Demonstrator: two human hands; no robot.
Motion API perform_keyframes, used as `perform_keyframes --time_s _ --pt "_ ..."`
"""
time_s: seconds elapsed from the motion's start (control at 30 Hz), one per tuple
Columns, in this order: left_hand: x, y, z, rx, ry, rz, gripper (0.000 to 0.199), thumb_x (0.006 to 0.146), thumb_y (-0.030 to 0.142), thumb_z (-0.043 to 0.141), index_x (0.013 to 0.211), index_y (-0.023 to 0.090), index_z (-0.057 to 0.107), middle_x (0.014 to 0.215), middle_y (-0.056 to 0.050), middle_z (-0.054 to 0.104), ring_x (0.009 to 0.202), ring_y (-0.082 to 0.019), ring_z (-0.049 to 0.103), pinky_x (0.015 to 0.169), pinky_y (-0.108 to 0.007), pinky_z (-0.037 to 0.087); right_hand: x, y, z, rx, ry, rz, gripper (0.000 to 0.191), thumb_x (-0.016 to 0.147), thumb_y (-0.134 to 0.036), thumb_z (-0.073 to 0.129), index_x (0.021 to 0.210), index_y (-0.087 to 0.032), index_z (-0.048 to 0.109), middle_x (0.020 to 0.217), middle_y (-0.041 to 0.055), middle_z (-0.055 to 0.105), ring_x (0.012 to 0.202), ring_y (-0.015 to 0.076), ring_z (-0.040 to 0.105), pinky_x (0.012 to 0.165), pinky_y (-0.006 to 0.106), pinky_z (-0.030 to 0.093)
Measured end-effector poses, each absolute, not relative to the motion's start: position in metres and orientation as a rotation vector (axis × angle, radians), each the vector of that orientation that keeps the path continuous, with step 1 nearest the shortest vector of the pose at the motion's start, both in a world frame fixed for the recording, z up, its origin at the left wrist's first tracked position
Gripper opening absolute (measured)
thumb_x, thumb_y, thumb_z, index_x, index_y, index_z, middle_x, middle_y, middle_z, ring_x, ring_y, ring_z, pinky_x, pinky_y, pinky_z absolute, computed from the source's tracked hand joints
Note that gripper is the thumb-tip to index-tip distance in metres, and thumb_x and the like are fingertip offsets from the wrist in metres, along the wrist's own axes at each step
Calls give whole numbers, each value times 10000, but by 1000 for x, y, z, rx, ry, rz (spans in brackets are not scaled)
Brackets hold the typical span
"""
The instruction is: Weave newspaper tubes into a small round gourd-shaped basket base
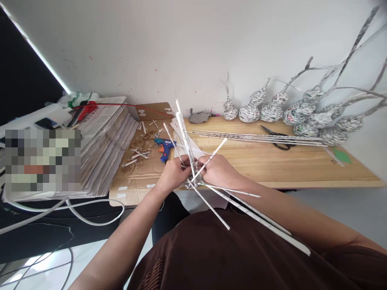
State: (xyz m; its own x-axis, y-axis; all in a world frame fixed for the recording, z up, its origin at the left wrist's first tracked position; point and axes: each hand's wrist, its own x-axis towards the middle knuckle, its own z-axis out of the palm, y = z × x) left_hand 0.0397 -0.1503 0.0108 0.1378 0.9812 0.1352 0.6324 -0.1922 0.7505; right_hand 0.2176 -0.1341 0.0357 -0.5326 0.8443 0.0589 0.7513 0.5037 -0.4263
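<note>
A small woven piece of rolled paper (196,182) is at the table's front edge, with white paper rods (211,159) sticking out of it upward and toward my body. My left hand (173,173) is closed on its left side, fingers curled around the rods' base. From the right, my right hand (219,171) pinches the same piece, its fingertips close to those of my left hand. Part of the weave is hidden by my fingers. Long rods (260,215) slant down to the right, under my right forearm and over my brown shirt.
A blue glue gun (165,148) lies behind my left hand near paper scraps (140,154). Stacked newspapers (105,141) stand at left. Long rods (242,137), black scissors (279,141) and woven gourd shapes (249,110) with branches occupy the wooden table's (254,169) back right.
</note>
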Motion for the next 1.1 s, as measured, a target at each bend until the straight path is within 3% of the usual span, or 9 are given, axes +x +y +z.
perform_keyframes --time_s 0.3,0.63,0.77,0.87,1.0,1.1 --pt "38 -146 3 1825 1529 825 165 773 197 581 786 177 745 706 -22 734 669 -167 667 648 -243 509 221 -133 34 -1363 -2502 565 158 878 -233 576 768 -181 676 749 43 701 658 148 591 599 254 337" --pt "42 -149 10 1945 1586 691 249 769 142 594 889 226 795 821 -30 787 806 -219 731 734 -276 526 228 -136 32 -1301 -2599 513 130 857 -155 563 902 -177 683 826 67 710 738 188 612 627 271 350" --pt "36 -150 9 1895 1572 727 249 769 153 600 900 226 799 806 -19 786 786 -212 732 717 -265 522 236 -137 40 -1155 -2603 432 189 866 -110 583 1032 -155 660 968 93 696 884 201 600 761 289 398" --pt "29 -151 4 1761 1587 830 198 763 213 649 893 208 797 804 -19 787 763 -209 731 695 -259 524 247 -135 46 -1076 -2666 317 277 831 -184 704 1104 -149 673 1085 136 678 1057 265 548 894 370 380" --pt "24 -152 -3 1603 1616 1014 211 764 296 684 908 182 789 809 -35 786 753 -217 729 686 -274 537 256 -135 44 -978 -2617 357 187 863 -338 708 994 -205 720 1032 94 717 1040 267 566 900 404 378" --pt "28 -152 -5 1510 1609 1124 225 761 314 690 907 170 784 801 -41 784 758 -221 731 694 -280 548 253 -140 41 -959 -2407 461 152 940 -278 591 942 -201 723 975 69 746 936 215 637 869 351 431"
